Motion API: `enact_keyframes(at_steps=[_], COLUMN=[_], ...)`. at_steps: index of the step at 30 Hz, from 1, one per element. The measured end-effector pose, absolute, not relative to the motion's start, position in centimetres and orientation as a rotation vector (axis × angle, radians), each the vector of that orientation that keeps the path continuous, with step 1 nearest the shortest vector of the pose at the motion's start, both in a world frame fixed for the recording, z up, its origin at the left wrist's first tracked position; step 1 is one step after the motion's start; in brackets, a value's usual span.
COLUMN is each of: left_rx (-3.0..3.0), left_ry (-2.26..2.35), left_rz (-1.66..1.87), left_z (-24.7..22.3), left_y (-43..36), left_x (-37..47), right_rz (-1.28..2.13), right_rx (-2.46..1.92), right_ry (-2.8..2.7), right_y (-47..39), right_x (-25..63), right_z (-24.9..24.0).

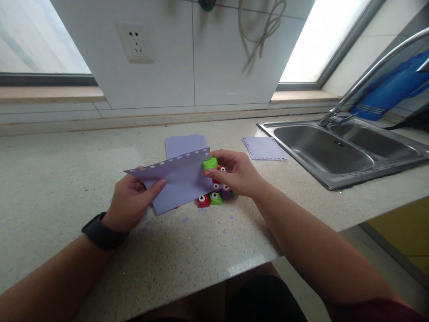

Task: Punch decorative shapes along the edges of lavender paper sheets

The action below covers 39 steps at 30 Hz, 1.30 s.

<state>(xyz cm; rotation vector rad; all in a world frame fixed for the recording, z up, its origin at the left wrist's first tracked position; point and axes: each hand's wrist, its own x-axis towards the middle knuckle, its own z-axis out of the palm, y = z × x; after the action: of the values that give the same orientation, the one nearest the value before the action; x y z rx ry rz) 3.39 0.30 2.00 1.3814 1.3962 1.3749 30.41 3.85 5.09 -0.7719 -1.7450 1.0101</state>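
Note:
A purple sheet of paper (181, 179) is held tilted above the counter, with a row of small punched shapes along its upper edge. My left hand (132, 197) pinches its left side, thumb on top. At the sheet's right end my right hand (234, 172) grips a green craft punch (209, 164) between thumb and fingers, against the paper's corner. Below lie several more punches, among them a red one (203, 201), a green one (216, 198) and a purple one (226, 191). Small purple paper scraps (185, 219) are scattered nearby.
Behind the held sheet lies a stack of plain purple paper (184, 144). Punched purple squares (265, 148) rest on the counter (60, 179) beside the steel sink (318, 174). A faucet (368, 74) arches over it, with a blue item (389, 96) behind.

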Motion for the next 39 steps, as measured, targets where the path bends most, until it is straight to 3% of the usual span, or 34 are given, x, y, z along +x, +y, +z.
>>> enact_keyframes(at_steps=[27, 39], left_rx=[1.474, 1.219], left_ry=[1.398, 1.243], left_rz=[1.342, 1.394], left_z=[2.55, 2.01], left_y=[0.09, 0.77], left_x=[3.63, 3.35], right_rz=[0.818, 1.096], right_rx=[-0.838, -0.846], right_ry=[-1.812, -1.619], right_y=[3.94, 4.74], right_x=[30.04, 30.51], right_z=[4.84, 5.04])
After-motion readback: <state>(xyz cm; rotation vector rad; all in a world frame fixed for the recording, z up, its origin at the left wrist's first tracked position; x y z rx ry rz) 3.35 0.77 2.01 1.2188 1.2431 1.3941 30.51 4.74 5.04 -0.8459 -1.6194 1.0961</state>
